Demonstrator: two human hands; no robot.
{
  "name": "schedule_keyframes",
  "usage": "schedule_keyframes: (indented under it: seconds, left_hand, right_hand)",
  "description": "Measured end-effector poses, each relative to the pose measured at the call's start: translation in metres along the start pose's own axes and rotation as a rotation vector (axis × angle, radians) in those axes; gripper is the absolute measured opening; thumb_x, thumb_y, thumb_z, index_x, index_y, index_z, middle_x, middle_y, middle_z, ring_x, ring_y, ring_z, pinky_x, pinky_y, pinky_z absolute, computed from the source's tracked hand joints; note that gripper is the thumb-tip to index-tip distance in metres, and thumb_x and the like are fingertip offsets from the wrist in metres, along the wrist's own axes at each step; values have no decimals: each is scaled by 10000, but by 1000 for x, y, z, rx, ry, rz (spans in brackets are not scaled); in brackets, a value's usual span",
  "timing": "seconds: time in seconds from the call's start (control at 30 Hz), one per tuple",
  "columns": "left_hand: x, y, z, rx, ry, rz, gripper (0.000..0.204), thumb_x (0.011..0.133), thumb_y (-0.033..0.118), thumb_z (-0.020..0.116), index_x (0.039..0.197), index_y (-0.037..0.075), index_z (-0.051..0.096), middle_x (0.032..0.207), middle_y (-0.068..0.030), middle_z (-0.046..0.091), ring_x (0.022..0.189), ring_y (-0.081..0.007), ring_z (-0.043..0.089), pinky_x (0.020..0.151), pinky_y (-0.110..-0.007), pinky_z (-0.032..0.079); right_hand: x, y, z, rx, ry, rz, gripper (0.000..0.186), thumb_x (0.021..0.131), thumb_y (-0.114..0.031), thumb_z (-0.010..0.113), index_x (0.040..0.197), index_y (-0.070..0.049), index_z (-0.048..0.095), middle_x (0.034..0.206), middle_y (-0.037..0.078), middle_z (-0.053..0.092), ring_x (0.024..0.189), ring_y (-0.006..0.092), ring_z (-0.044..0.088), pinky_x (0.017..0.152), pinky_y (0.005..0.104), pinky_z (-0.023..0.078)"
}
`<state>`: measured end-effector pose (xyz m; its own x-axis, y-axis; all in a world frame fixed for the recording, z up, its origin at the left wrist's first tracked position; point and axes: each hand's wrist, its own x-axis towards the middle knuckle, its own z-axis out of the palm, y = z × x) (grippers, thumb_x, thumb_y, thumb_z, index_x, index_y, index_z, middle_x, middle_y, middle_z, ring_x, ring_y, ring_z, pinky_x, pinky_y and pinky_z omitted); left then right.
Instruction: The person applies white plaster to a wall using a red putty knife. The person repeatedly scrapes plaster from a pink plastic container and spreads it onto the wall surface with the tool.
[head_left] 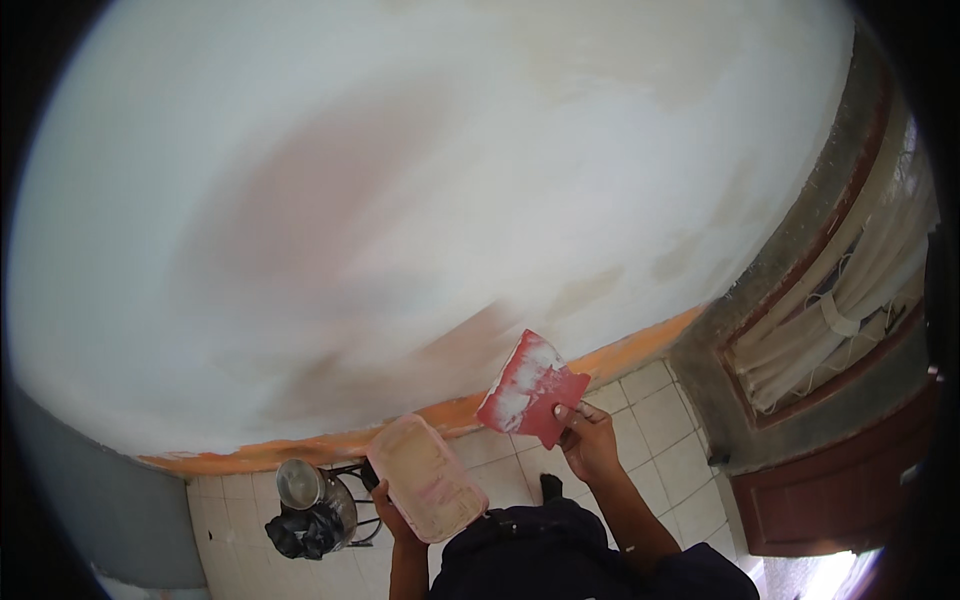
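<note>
Remotely I logged: red spreader (532, 390), white-smeared, pinched in the right hand (592, 445); pink tray (392, 434), gripped at its edge by the left hand (391, 512), fingers hidden; grey pot (299, 484), left of that hand.

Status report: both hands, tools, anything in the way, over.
Left hand gripping pink plastic tub. Right hand holding red scraper, smeared white. Possible obstacles left of tub: stool, metal pot, black plastic bag.

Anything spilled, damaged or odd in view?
No visible spill. The white wall looks blotchy, with brownish patches breaking its pale surface, and the orange band along its foot has a ragged upper edge. White smears coat part of the red scraper in the right hand.
</note>
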<state>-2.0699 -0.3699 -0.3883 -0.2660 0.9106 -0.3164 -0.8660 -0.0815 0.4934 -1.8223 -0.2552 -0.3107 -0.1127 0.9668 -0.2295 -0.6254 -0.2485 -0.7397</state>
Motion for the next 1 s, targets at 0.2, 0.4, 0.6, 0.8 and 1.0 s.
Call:
schedule_keyframes:
  seconds: [0.2, 0.4, 0.6, 0.8, 1.0]
  left_hand:
    - [-8, 84, -91, -16, 87, 24, 656, 840, 483, 470, 1338, 60, 413, 1222, -141, 533, 1086, -306, 552, 901, -463, 477]
    - [-37, 196, -206, -74, 141, 69, 672, 837, 486, 460, 1347, 52, 413, 1245, -148, 529, 1106, -326, 545, 931, -466, 463]
    - [-74, 311, -304, -141, 184, 178, 692, 826, 507, 481, 1364, 81, 389, 1250, -143, 514, 1121, -331, 532, 919, -485, 468]
    - [-71, 402, -360, -183, 178, 192, 689, 822, 513, 489, 1357, 90, 386, 1233, -135, 509, 1092, -326, 543, 887, -486, 486]
    - [-47, 481, -405, -134, 160, 171, 700, 814, 504, 494, 1361, 81, 385, 1237, -142, 513, 1104, -320, 542, 906, -477, 482]
  right_hand:
    - [-2, 141, 37, -162, 208, 105, 149, 842, -44, 639, 943, 62, 610, 888, 107, 660, 795, 213, 662, 713, 338, 566]
    - [10, 338, 97, -149, 397, 339, 145, 827, -23, 608, 958, 34, 582, 883, 134, 651, 790, 229, 668, 729, 371, 579]
    - [26, 460, 221, -31, 354, 367, 98, 824, -5, 598, 911, 26, 566, 927, 152, 617, 763, 261, 657, 716, 380, 586]
    - [79, 453, 372, -21, 454, 23, 90, 837, 23, 583, 893, 91, 568, 822, 167, 626, 775, 262, 663, 613, 328, 584]
    - [-22, 441, 469, 35, 219, -114, 179, 800, 1, 650, 932, 99, 580, 929, 145, 623, 832, 221, 647, 694, 319, 586]
